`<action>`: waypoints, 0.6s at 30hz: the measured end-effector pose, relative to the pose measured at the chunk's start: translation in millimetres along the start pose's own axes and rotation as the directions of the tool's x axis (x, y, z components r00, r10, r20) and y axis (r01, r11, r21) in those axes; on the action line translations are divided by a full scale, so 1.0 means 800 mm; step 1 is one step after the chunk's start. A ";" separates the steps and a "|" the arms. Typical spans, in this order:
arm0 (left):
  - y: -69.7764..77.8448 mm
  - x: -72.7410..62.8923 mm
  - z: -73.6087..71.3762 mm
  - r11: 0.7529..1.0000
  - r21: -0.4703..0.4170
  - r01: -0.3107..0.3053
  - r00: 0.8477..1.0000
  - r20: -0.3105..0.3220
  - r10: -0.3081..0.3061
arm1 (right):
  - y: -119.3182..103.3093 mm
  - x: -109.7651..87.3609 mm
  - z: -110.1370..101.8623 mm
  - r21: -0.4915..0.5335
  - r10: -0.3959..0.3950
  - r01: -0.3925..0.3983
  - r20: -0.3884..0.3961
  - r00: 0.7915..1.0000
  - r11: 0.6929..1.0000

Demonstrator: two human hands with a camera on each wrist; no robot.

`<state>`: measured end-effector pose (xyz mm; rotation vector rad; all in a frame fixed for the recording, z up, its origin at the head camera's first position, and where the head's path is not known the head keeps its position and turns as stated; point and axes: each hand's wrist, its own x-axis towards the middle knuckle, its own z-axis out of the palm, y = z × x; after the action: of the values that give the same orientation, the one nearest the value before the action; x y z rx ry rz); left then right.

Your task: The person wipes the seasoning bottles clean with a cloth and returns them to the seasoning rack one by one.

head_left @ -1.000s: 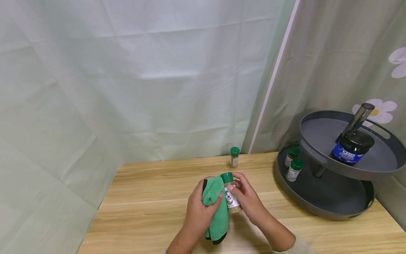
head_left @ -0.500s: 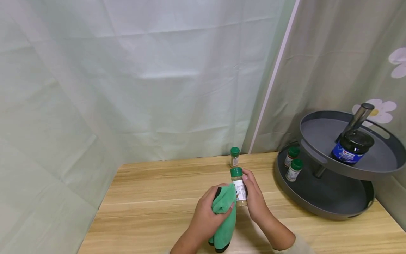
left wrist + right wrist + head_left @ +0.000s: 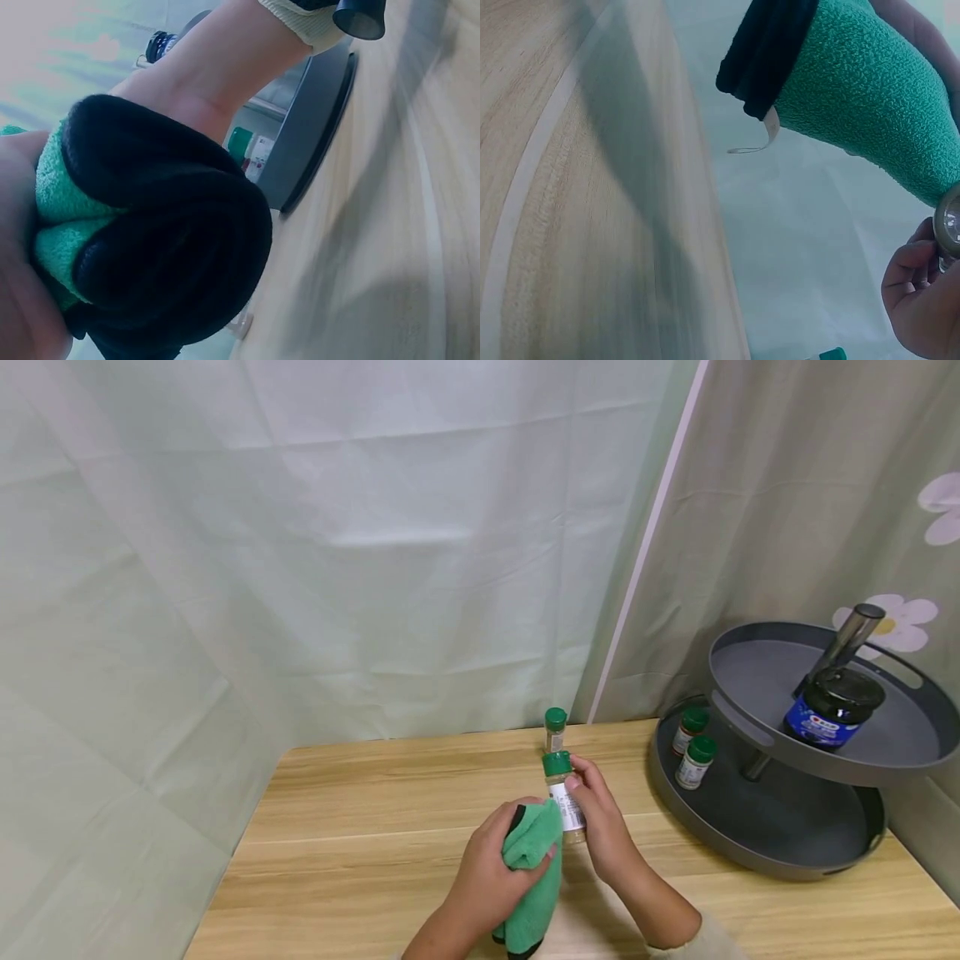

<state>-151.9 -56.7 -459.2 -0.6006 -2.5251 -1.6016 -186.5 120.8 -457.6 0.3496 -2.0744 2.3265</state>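
My left hand [image 3: 489,867] grips a folded green cloth [image 3: 534,893] with black edging, its lower end hanging down. My right hand [image 3: 606,817] holds a spice jar [image 3: 567,806] with a green cap and white label, tilted slightly. The top of the cloth lies against the jar's left side. In the right wrist view the clear base of the jar [image 3: 951,223] shows at the right edge, next to the terry cloth [image 3: 877,97]. The left wrist view has the cloth's black edge [image 3: 180,225] hiding most of the left hand's fingers.
Another green-capped spice jar [image 3: 554,732] stands near the table's back edge. To the right, a two-tier grey turntable tray [image 3: 795,835] bears two small jars [image 3: 693,762] below and a dark jar with a blue label [image 3: 832,708] above. Curtains hang behind the wooden table [image 3: 360,827].
Both hands, with cloth and jar, have shifted right over the past second. The jar has turned in the right hand, so a different side of its label faces the head camera.
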 end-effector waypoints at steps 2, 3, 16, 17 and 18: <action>-0.001 0.000 -0.002 1.000 -0.009 0.013 1.000 -0.022 -0.013 | 0.001 0.000 0.000 0.006 -0.012 0.012 0.033 0.999 1.000; -0.001 0.001 -0.003 1.000 -0.014 0.016 0.999 -0.035 -0.016 | 0.001 0.000 0.001 0.006 -0.020 0.020 0.050 0.999 1.000; 0.003 0.008 -0.018 0.995 -0.090 0.050 0.981 -0.183 -0.066 | 0.007 -0.006 0.009 -0.010 -0.095 0.100 0.215 0.972 0.995; 0.002 0.009 -0.019 0.994 -0.095 0.051 0.979 -0.191 -0.068 | 0.007 -0.006 0.010 -0.011 -0.095 0.100 0.227 0.969 0.995; 0.002 0.009 -0.019 0.993 -0.100 0.055 0.978 -0.196 -0.074 | 0.007 -0.007 0.010 -0.017 -0.086 0.093 0.235 0.968 0.996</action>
<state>-159.8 -67.8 -449.0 -0.3492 -2.3577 -1.7166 -180.7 112.7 -463.3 0.7341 -2.1332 2.3006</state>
